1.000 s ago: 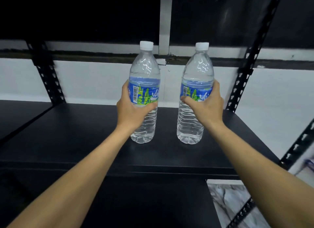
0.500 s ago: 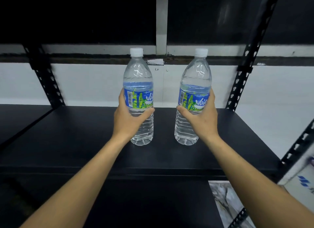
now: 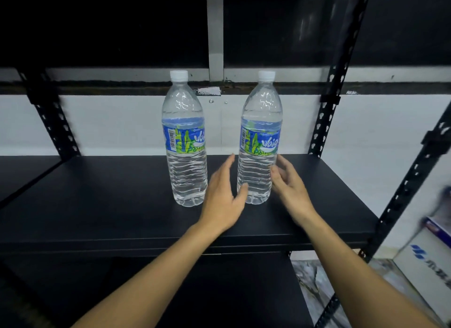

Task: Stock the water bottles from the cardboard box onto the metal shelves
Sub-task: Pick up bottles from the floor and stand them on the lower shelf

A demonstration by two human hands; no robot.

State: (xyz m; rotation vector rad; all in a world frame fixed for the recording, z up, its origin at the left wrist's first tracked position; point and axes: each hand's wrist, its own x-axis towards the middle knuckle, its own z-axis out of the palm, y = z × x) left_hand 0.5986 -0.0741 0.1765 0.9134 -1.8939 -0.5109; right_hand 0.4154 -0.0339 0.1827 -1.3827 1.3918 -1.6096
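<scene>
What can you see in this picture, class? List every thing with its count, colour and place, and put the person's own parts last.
water bottles: 2, clear with white caps and blue-green labels, upright side by side on the shelf; left bottle, right bottle
metal shelf: 1 board bearing the bottles, black, across the middle; another lies below it
slotted uprights: several, black, at the shelf's sides
wall: white, behind the shelf
printed box: 1, white with blue marks, lower right, partly cut off
marbled floor: grey-white, bottom right
left hand: 1, open, between the bottles
right hand: 1, open, fingers at the right bottle's side; whether they touch is unclear
</scene>
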